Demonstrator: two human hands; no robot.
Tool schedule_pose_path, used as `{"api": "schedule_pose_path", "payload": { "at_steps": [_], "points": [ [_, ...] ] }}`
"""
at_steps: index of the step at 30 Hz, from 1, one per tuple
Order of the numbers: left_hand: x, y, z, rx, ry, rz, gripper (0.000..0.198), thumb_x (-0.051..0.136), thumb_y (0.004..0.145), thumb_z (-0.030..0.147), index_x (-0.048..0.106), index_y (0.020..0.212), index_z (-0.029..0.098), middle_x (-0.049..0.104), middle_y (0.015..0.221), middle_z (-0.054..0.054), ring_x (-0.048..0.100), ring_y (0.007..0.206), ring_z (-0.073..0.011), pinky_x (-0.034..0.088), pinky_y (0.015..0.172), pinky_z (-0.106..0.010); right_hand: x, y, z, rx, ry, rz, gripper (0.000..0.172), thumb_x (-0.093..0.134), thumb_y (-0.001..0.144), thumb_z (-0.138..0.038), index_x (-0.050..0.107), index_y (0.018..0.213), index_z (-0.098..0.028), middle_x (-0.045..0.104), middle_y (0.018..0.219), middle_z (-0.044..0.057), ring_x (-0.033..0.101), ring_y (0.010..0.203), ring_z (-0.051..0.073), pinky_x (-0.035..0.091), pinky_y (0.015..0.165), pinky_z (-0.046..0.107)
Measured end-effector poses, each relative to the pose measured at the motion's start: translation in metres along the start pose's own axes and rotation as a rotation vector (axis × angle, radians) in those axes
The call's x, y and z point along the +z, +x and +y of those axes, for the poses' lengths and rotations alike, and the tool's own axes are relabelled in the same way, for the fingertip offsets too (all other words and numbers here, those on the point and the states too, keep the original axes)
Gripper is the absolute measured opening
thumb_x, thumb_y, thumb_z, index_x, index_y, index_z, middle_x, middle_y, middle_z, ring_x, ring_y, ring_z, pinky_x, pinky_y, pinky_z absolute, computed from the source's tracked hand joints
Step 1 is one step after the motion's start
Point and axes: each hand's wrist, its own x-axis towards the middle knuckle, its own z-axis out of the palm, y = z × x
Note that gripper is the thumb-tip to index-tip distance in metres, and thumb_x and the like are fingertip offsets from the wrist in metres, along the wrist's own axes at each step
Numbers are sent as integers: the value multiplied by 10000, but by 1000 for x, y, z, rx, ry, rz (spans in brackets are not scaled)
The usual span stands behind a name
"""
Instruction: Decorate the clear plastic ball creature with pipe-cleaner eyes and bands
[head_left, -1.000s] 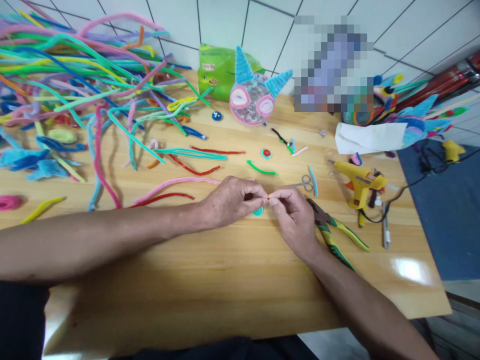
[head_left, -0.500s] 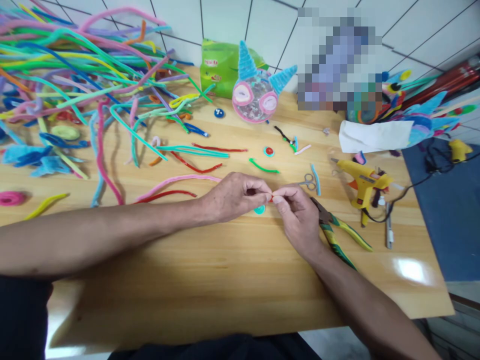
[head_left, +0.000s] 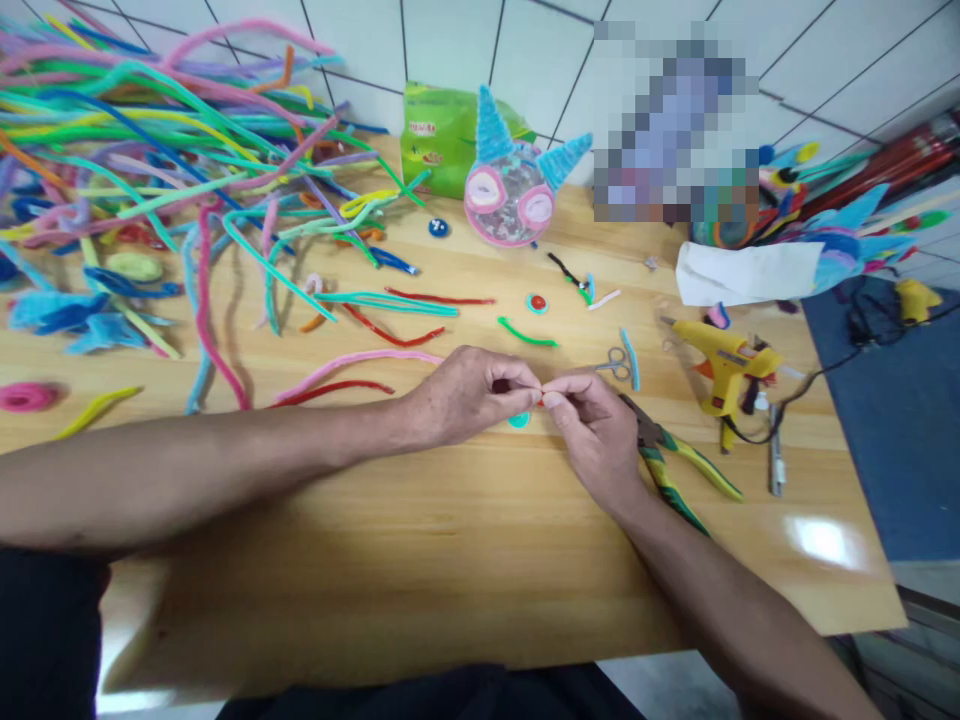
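Observation:
Both my left hand (head_left: 480, 392) and my right hand (head_left: 596, 425) are closed in a pinch, fingertips meeting over the table. Between them shows a small bit of red pipe cleaner (head_left: 541, 398), mostly hidden by the fingers. Just under my left fingertips lies a teal coil (head_left: 519, 420). Beyond the hands are a green pipe cleaner piece (head_left: 529, 335) and a small red disc with a pale blue rim (head_left: 537, 303). Pliers (head_left: 664, 445) with green and yellow handles lie beside my right hand, and small scissors (head_left: 616, 364) lie just past it.
A big heap of coloured pipe cleaners (head_left: 165, 140) fills the back left. A round figure with blue horns (head_left: 514, 195) stands by a green bag (head_left: 435, 140). On the right lie a yellow glue gun (head_left: 724, 360) with its cord and a utility knife (head_left: 775, 460).

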Motion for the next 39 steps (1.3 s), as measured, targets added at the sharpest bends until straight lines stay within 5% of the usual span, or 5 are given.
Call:
{"api": "schedule_pose_path", "payload": {
  "at_steps": [39],
  "points": [
    [7, -3, -4, 94, 23, 124, 146, 647, 887, 157, 768, 806, 155, 718, 679, 23, 583, 605, -71, 418, 581, -179, -1, 2, -5, 39, 48, 2, 63, 709, 980, -283, 766, 1007, -279, 790, 938, -4, 742, 876, 188, 592, 819, 356]
  ]
}}
